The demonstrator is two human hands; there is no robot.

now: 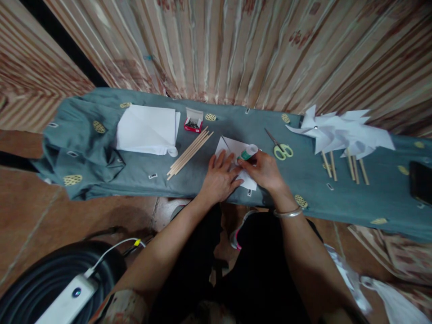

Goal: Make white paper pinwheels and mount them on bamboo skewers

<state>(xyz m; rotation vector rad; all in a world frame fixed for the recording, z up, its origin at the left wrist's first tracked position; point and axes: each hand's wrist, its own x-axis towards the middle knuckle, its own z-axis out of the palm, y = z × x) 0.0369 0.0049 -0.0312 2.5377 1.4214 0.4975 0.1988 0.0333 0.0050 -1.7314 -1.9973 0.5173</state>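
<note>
My left hand (220,176) lies flat with fingers spread on a folded white paper square (236,148), pressing it onto the grey-green cloth (141,173). My right hand (265,170) is closed around a glue stick (249,152) with a white body and green end, its tip pointed down at the paper beside my left fingers. A metal bangle (287,213) sits on my right wrist.
Wooden sticks (189,153) lie left of the paper, with a small red box (194,120) and a stack of white sheets (146,129) beyond. Green-handled scissors (280,147) lie to the right. Finished white paper pinwheels (340,132) on sticks and a dark phone (420,182) are far right.
</note>
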